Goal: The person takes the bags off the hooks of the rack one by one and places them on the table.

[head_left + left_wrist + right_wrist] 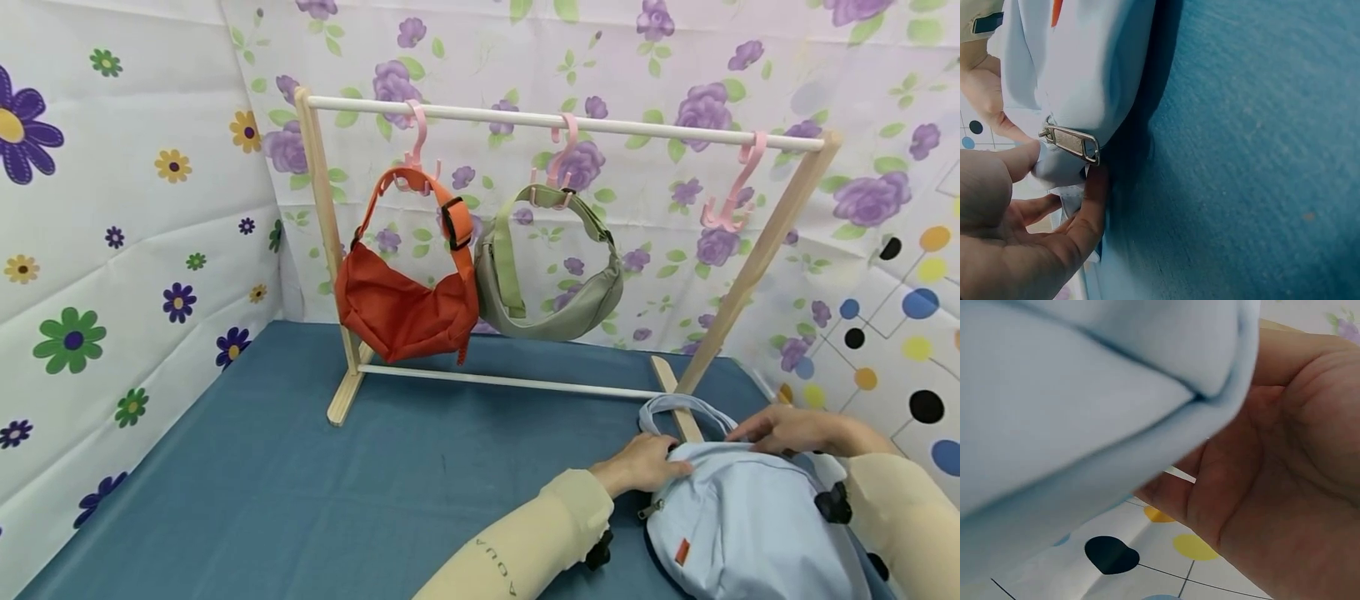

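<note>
A light blue backpack [757,517] with a small orange tag lies at the front right of the blue table. At its upper left edge my left hand [648,462] pinches the fabric; the left wrist view shows thumb and fingers around the corner beside a metal zipper pull [1071,142]. My right hand [798,429] grips the bag's upper right edge, its fingertips partly hidden by the fabric in the right wrist view. The bag's looped strap [690,404] sticks up beyond the hands, by the foot of a wooden rack [738,300].
On the rack's white top bar [480,115] hang three pink hooks. An orange-red bag [408,304] hangs from the left hook and a grey-green bag [555,321] from the middle one. The right hook [735,200] carries nothing. Patterned cloth walls surround the blue table [337,500].
</note>
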The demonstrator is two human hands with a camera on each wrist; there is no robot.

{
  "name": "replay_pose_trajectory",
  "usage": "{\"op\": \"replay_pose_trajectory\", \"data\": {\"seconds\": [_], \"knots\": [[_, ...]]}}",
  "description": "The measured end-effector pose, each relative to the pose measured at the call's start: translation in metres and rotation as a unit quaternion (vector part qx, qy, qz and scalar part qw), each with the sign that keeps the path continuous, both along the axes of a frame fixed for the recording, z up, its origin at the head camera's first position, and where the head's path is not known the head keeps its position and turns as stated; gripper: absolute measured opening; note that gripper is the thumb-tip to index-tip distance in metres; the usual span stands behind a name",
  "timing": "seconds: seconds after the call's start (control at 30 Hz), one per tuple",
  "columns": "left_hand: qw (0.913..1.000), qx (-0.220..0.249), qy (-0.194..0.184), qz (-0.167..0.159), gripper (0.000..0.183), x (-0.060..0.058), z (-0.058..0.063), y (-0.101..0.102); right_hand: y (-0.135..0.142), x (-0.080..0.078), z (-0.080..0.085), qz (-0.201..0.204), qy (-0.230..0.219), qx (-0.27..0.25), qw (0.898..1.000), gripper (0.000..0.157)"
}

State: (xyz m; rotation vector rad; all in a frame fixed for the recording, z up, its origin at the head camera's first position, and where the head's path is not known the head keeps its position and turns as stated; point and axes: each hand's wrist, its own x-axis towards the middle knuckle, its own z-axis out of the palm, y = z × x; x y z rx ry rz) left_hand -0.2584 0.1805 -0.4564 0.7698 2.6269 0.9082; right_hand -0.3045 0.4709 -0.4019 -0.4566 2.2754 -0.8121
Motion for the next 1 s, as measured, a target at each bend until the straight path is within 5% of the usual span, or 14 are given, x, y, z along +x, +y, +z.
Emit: {"op": "replay_pose_trajectory", "data": {"seconds": [0.47,0.57,0.73,0.87,1.0], "knots": [[0.9995,0.002,-0.022,-0.025,0.049,0.002,0.0,-0.015,-0.005,0.003,-0.006,0.01,-0.003,0.009,1.0,0.039],[0.9985,0.026,-0.031,-0.037,0.051,0.002,0.002,-0.022,-0.012,0.003,0.005,0.003,0.002,0.025,1.0,0.037],[0.9933,0.084,-0.073,-0.033,0.051,-0.002,0.009,-0.039,-0.03,0.003,0.032,0.029,0.079,0.084,0.993,0.035],[0.9905,0.117,-0.061,-0.038,0.048,-0.009,0.017,-0.051,-0.043,0.002,0.048,0.057,0.133,0.104,0.984,0.036],[0.9876,0.142,-0.055,-0.039,0.044,-0.015,0.023,-0.062,-0.058,0.001,0.058,0.061,0.141,0.092,0.984,0.039]]}}
